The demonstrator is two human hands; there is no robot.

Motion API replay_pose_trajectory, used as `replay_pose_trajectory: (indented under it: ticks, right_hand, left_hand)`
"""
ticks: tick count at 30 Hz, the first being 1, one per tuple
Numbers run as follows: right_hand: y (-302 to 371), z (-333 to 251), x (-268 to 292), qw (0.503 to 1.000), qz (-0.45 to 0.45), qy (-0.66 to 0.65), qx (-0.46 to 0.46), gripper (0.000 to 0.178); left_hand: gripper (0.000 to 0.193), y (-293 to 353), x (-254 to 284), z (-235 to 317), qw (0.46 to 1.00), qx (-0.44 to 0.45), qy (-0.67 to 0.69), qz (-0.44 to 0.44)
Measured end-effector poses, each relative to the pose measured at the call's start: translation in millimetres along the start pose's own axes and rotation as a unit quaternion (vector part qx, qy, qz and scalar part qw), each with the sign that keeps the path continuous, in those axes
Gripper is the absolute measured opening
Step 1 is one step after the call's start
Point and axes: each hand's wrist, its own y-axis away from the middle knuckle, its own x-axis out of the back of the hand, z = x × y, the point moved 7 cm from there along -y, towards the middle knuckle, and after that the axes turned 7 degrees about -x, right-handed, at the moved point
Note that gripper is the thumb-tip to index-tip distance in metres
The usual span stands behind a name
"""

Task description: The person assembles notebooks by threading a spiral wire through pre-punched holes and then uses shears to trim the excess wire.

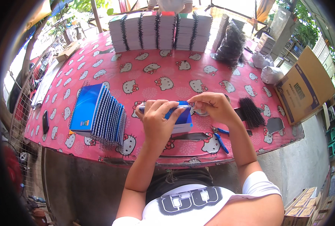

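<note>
Near the front edge of the pink table (160, 71), the left hand (156, 117) clasps a blue-covered book (184, 117) between thumb and fingers; the right hand (215, 107) has thumb and forefinger drawn close at its right end, whether pinching anything I cannot tell. Blue-handled pliers (221, 140) lie just right, spiral notebooks (99, 113) farther left. Beyond, a broad stretch of tabletop runs to tall coil-bound stacks (158, 32). By the right edge, a cardboard box (301, 90) hides its contents.
</note>
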Motion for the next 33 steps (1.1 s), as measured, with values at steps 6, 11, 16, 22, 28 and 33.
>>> replay_pose_trajectory:
  ticks: [6, 11, 16, 22, 28, 33]
  right_hand:
    - [-0.1, -9.9, 0.8, 0.996, 0.000, 0.068, 0.065, 0.020]
    - [-1.0, -16.8, -0.1, 0.994, -0.007, 0.099, 0.044, 0.018]
    - [-4.4, -11.1, -0.6, 0.994, 0.007, 0.099, 0.045, 0.015]
    - [-8.6, -2.7, -1.8, 0.997, -0.018, 0.079, -0.002, 0.012]
    - [1.5, -12.7, -5.6, 0.991, 0.028, 0.123, 0.032, 0.032]
    - [5.2, -15.1, -5.5, 0.980, 0.046, 0.175, 0.082, 0.036]
  left_hand:
    - [0.021, 2.4, -3.9, -5.5, 1.000, 0.015, -0.008, -0.017]
    - [0.025, -0.8, -0.9, 0.4, 1.000, 0.009, -0.012, 0.013]
    - [0.025, 2.1, -4.0, 1.0, 1.000, 0.008, -0.007, 0.006]
    - [0.024, 1.3, -1.5, 6.0, 0.999, -0.012, -0.016, 0.027]
    - [0.026, 5.7, -3.3, -4.7, 0.999, -0.005, -0.029, -0.016]
    - [0.028, 1.5, 0.4, -3.9, 0.999, 0.010, -0.025, -0.023]
